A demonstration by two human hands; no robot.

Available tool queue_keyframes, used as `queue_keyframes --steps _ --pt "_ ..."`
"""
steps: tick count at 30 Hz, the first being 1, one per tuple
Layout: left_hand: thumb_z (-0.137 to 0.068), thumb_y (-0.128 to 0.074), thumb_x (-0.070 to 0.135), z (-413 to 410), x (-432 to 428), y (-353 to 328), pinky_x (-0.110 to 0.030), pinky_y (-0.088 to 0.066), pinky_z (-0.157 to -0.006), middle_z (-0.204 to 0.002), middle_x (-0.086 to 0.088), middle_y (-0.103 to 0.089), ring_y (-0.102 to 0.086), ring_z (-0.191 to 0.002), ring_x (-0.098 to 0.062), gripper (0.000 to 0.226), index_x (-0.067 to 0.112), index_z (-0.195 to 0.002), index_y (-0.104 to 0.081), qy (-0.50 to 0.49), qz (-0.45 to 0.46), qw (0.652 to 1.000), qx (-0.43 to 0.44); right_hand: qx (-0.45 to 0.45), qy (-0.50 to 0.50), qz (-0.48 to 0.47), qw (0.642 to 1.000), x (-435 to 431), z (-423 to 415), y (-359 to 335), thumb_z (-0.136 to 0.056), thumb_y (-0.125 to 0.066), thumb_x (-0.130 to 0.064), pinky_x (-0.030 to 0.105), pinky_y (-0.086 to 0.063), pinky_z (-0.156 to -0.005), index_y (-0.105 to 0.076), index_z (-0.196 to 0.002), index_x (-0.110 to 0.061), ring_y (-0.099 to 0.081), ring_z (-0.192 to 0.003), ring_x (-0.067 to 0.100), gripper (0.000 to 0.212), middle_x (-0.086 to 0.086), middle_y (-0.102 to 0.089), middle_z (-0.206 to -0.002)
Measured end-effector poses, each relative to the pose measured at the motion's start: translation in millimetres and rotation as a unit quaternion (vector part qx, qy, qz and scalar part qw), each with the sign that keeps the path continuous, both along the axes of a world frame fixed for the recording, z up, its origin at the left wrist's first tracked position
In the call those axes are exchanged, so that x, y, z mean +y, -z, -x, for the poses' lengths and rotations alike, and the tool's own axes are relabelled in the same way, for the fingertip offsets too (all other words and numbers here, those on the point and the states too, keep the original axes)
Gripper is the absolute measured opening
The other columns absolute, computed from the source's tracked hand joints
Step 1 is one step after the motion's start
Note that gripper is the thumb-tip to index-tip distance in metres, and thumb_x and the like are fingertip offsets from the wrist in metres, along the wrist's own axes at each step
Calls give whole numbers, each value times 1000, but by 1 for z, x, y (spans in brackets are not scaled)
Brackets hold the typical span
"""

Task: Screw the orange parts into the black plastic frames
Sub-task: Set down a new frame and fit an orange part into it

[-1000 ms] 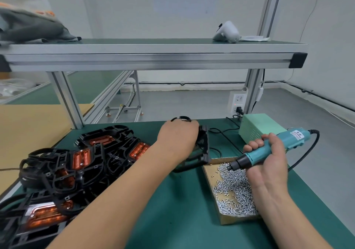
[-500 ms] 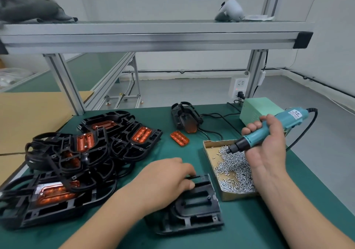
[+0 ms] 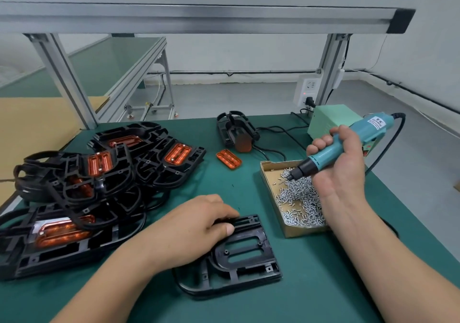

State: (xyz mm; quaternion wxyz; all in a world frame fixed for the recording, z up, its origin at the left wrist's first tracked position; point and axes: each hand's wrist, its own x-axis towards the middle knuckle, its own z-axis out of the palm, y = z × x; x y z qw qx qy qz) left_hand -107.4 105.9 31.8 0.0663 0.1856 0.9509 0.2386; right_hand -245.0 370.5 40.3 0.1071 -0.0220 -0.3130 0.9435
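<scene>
An empty black plastic frame (image 3: 246, 255) is laid flat on the green table mat (image 3: 311, 285) at the near edge. Its far left edge is gripped by the left hand (image 3: 196, 233), with the fingers curled over it. A teal electric screwdriver (image 3: 348, 141) is clasped in the right hand (image 3: 341, 173), and its tip is held at the small silver screws (image 3: 301, 198) in a cardboard tray (image 3: 268, 180) to the right. A loose orange ribbed part (image 3: 228, 159) is seen farther off, unobstructed. A pile of fitted black frames (image 3: 99, 178) is heaped at the left. A second earlier, the frame was held up at the far side.
</scene>
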Motion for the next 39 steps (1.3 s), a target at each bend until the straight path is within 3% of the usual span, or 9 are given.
queue_keyframes --steps 6,12,23,27,31,33,36,39 --pt "-110 -51 34 -1 0 -1 -12 -38 -102 -117 22 -59 -53 -115 8 31 36 -137 -66 2 -5 1000 -9 -2 -1 -5 1000 0 -1 0 -99 -67 -19 28 -51 -62 -59 -96 -12 -54 -64 14 11 1 -54 -74" --pt "-112 -48 33 0 -2 0 -22 -43 -107 -119 22 -62 -55 -118 7 31 35 -137 -67 -19 -11 1000 -15 -6 -3 0 1000 -1 -3 -1 -99 -68 -19 28 -52 -63 -60 -97 -12 -54 -64 14 11 2 -53 -74" --pt "-111 -51 29 4 1 2 -24 -46 -105 -118 23 -65 -59 -116 4 29 33 -133 -69 -69 -28 997 32 -6 -1 4 1000 -1 -3 -2 -98 -69 -19 28 -52 -63 -60 -98 -11 -55 -64 14 12 2 -55 -75" --pt "-110 -47 21 23 18 -2 -32 -44 -109 -132 10 -63 -56 -127 -11 36 26 -142 -62 -90 31 992 84 -8 -1 4 1000 -1 -3 -1 -99 -69 -19 28 -52 -63 -60 -99 -11 -55 -65 14 12 2 -54 -75" --pt "-100 -47 0 63 35 -4 -45 -49 -105 -135 -5 -58 -56 -125 -28 37 11 -132 -61 -115 123 982 84 -9 -1 0 1000 -1 -3 -1 -99 -69 -19 28 -53 -63 -60 -100 -12 -55 -65 13 12 1 -55 -76" --pt "-95 -45 -6 85 40 -6 -46 -52 -99 -130 -9 -55 -59 -116 -31 36 7 -124 -61 -129 146 979 60 -10 1 2 1000 0 -4 -1 -99 -69 -19 28 -53 -63 -60 -100 -12 -55 -65 13 12 1 -55 -76" --pt "-90 -43 -9 109 47 -7 -44 -48 -76 -116 -9 -48 -51 -94 -29 21 6 -100 -52 -152 179 971 39 -12 1 2 1000 1 -3 -1 -99 -69 -19 28 -53 -64 -60 -100 -12 -55 -65 13 11 0 -55 -75" --pt "-92 -45 -5 122 50 0 -45 -47 -80 -120 -8 -49 -47 -104 -29 24 10 -108 -53 -146 205 967 41 -10 1 -2 1000 1 -2 0 -99 -69 -19 28 -53 -63 -60 -99 -12 -55 -64 13 11 1 -55 -75"
